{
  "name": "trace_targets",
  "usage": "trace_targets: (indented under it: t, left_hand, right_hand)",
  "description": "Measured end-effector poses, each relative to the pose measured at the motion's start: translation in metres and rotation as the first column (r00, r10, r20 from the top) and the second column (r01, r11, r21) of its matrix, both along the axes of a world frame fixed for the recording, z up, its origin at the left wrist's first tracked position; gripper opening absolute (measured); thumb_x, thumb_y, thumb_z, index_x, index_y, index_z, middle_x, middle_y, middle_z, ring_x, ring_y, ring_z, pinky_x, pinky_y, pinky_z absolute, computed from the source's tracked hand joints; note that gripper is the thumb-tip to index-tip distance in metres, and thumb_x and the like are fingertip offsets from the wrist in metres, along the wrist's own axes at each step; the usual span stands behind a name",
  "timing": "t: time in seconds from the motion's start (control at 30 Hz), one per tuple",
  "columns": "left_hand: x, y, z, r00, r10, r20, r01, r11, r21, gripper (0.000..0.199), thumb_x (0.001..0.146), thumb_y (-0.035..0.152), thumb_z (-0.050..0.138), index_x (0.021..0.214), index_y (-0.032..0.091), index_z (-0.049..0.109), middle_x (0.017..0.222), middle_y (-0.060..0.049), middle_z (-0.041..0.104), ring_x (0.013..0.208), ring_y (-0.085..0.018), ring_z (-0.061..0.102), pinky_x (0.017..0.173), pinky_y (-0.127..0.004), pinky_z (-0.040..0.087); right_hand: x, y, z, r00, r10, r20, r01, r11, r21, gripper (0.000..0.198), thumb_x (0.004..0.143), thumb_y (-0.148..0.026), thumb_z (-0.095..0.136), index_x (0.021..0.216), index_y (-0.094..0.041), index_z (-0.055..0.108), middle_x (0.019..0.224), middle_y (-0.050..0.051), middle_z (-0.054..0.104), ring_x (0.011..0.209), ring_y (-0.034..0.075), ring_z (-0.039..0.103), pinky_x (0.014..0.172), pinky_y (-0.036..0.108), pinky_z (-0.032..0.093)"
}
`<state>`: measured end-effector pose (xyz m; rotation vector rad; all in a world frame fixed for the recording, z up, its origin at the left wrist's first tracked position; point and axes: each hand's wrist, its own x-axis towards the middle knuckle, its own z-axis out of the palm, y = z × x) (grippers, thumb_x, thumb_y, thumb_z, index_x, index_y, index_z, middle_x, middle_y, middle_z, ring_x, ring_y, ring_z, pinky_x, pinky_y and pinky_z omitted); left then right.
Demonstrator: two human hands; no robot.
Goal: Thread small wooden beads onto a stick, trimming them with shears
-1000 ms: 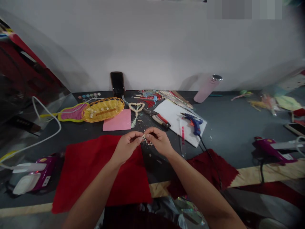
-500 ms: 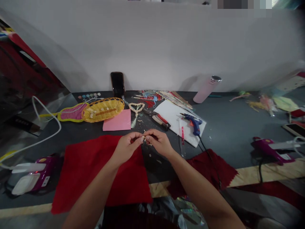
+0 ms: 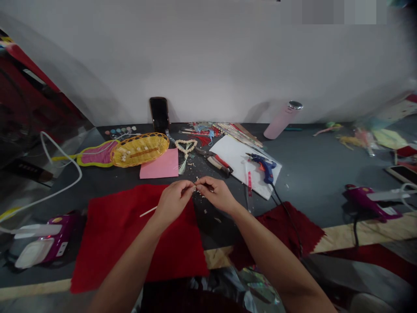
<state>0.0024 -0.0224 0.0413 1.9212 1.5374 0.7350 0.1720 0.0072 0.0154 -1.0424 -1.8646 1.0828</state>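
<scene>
Above the near middle of the table, my left hand [image 3: 176, 198] and my right hand [image 3: 215, 193] meet at the fingertips, both closed in a pinch. A thin pale stick [image 3: 148, 211] sticks out past the wrist side of my left hand over the red felt cloth [image 3: 114, 226]; its other end is hidden by that hand. What my right fingers pinch is too small to make out. Small pale crumbs [image 3: 201, 194] lie on the dark table just beyond and below the fingertips.
Beyond my hands lie a pink sheet [image 3: 159, 164], a yellow wicker basket [image 3: 140, 150], a beaded string [image 3: 186, 147] and pliers [image 3: 216, 163]. A blue glue gun [image 3: 265, 167] rests on white board [image 3: 228, 152], its cord trailing nearer. A pink bottle [image 3: 280, 121] stands by the wall.
The thin pale stick now shows behind my left hand, where it was not visible before. My fingertips stay together in nearly the same place, turned slightly.
</scene>
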Motion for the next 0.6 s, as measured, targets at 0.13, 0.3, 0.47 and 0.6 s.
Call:
trace_targets:
  t: [0.13, 0.3, 0.47, 0.6]
  left_hand:
    - [-0.0009, 0.0011, -0.0020, 0.999, -0.011, -0.034, 0.011, 1.000, 0.000, 0.025, 0.085, 0.035, 0.043, 0.089, 0.020, 0.063, 0.090, -0.004, 0.067, 0.082, -0.017, 0.060, 0.069, -0.025, 0.042]
    - [-0.0023, 0.0031, -0.0073, 0.995, -0.038, -0.091, 0.039, 0.999, 0.008, 0.022, 0.084, 0.031, 0.044, 0.092, 0.021, 0.062, 0.089, -0.004, 0.067, 0.082, -0.018, 0.060, 0.070, -0.026, 0.041]
    - [-0.0018, 0.0032, -0.0082, 0.987, -0.055, -0.150, 0.063, 0.997, 0.053, 0.020, 0.085, 0.029, 0.045, 0.091, 0.021, 0.062, 0.090, -0.004, 0.067, 0.085, -0.019, 0.059, 0.073, -0.028, 0.041]
    - [-0.0006, 0.0014, -0.0094, 0.972, 0.015, -0.236, 0.017, 0.991, 0.131, 0.021, 0.085, 0.030, 0.046, 0.098, 0.022, 0.059, 0.099, -0.005, 0.066, 0.091, -0.020, 0.059, 0.076, -0.028, 0.040]
  right_hand:
    - [-0.0006, -0.0002, -0.0002, 0.999, -0.004, 0.043, 0.001, 0.999, 0.050, 0.016, 0.084, -0.028, 0.050, 0.087, -0.020, 0.064, 0.076, 0.000, 0.063, 0.066, 0.011, 0.053, 0.060, 0.023, 0.038]
    - [-0.0013, 0.0003, -0.0015, 0.998, 0.012, 0.069, -0.018, 0.996, 0.090, 0.014, 0.083, -0.025, 0.050, 0.084, -0.020, 0.063, 0.077, 0.000, 0.062, 0.068, 0.011, 0.053, 0.062, 0.022, 0.038]
    - [-0.0001, 0.0029, -0.0053, 0.999, 0.007, 0.031, -0.008, 1.000, 0.024, 0.015, 0.083, -0.029, 0.051, 0.080, -0.018, 0.061, 0.072, -0.001, 0.059, 0.065, 0.011, 0.050, 0.061, 0.022, 0.037]
    - [0.0011, 0.0064, -0.0084, 0.995, -0.010, -0.099, -0.011, 0.979, -0.203, 0.021, 0.082, -0.036, 0.050, 0.076, -0.017, 0.058, 0.062, -0.003, 0.052, 0.055, 0.009, 0.045, 0.052, 0.021, 0.035]
